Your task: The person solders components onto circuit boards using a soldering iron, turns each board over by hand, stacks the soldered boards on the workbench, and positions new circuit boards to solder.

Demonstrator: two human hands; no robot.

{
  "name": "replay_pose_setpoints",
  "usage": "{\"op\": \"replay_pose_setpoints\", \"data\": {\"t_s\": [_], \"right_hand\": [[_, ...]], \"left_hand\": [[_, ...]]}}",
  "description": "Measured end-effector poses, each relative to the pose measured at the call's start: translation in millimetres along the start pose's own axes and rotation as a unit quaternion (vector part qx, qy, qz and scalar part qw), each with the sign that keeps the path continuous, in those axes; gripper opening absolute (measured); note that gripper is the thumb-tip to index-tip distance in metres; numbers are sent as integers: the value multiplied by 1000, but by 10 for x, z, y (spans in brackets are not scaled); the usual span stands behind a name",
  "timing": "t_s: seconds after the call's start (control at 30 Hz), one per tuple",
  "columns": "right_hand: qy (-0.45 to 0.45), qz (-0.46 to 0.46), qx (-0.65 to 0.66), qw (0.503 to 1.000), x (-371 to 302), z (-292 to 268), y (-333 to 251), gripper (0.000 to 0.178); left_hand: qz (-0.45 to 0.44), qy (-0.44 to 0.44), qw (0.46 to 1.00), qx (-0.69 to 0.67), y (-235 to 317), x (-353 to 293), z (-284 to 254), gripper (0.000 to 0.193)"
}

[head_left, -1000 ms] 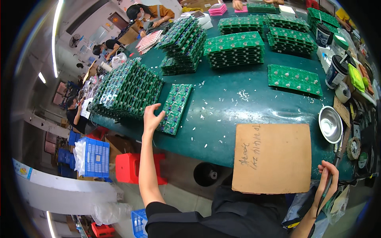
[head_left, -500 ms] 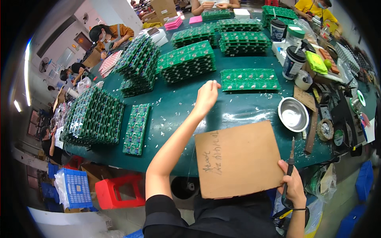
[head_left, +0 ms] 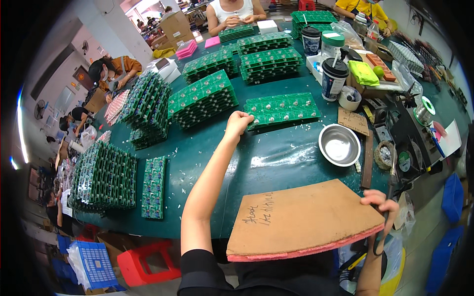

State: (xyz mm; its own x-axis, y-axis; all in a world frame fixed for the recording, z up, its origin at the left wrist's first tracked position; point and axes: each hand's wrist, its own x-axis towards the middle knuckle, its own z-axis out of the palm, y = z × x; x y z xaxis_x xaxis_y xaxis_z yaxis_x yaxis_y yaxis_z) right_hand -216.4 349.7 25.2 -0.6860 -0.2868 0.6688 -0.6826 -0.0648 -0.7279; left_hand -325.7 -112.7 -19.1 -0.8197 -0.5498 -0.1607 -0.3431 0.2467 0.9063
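Observation:
My left hand (head_left: 237, 125) reaches forward, its thumb and fingers closed on the near left corner of a green circuit board panel (head_left: 284, 109) with round metal parts on top. In front of me is a brown cardboard sheet (head_left: 306, 214) with handwriting and a pink layer along its underside. My right hand (head_left: 384, 206) grips the right edge of this sheet. That same hand also keeps hold of a soldering iron (head_left: 393, 178), which points up and away; its handle is partly hidden by the fingers.
Stacks of green circuit boards (head_left: 205, 98) stand at the back and left. A single board panel (head_left: 154, 187) lies near the left stack (head_left: 103, 175). Toward the right are a metal bowl (head_left: 339, 145), lidded cups (head_left: 334, 79) and a solder spool (head_left: 423, 111). Co-workers sit around the table.
My left fingers have closed on the panel's corner. The cardboard sheet has tilted and dropped nearer to me, showing its pink underside. The soldering iron has swung right, and the whole view has shifted.

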Motion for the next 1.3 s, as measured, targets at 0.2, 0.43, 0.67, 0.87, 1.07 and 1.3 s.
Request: {"op": "replay_pose_setpoints", "data": {"t_s": [0.2, 0.43, 0.67, 0.87, 1.07, 1.3], "right_hand": [[-89, 130, 53, 986, -17, 143, 156, 28], [-103, 30, 105, 989, 89, 132, 142, 23], [123, 176, 40, 976, 648, 289, -446, 49], [34, 264, 98, 959, 893, 709, -218, 35], [-17, 340, 130, 931, 866, 967, -61, 28], [-107, 278, 8, 955, 917, 964, -167, 26]], "left_hand": [[-67, -80, 964, -243, 108, -61, -67, 13], [-45, -57, 940, -333, 106, -530, -358, 11], [-40, -7, 929, -367, -189, -1708, -707, 12], [-106, 2, 905, -412, -227, -2708, -691, 37], [-66, -8, 898, -435, -494, -3042, -719, 31], [-33, 7, 886, -463, -361, -3241, -789, 32]]}}
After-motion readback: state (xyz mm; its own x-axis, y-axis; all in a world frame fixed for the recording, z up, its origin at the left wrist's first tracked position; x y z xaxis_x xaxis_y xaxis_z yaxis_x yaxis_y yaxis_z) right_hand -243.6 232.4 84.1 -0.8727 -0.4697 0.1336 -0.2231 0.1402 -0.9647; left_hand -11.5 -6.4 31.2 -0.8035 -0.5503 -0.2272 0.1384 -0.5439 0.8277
